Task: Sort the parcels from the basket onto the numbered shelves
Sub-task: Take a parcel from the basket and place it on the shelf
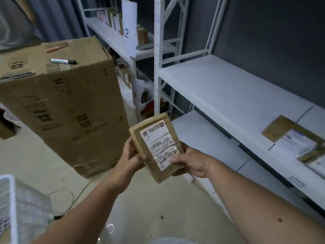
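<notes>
A small brown cardboard parcel (154, 143) with a white shipping label is held up in front of me, label facing me. My left hand (131, 158) grips its left edge, thumb on the front face. Fingers of my right hand (190, 162) curl under its lower right corner, with the thumb on the label. To the right stands a white shelf unit (219, 85); another labelled parcel (293, 138) lies flat on its middle board. A white basket (10, 205) shows at the bottom left corner; its contents are blurred.
A tall cardboard box (66, 106) stands on the floor to the left, with a black marker (63, 61) and a red pen (56, 47) on top. Behind it, a second white rack (112, 37) holds upright parcels beside a paper sign marked 2 (129, 32). A cable (70, 196) lies on the floor.
</notes>
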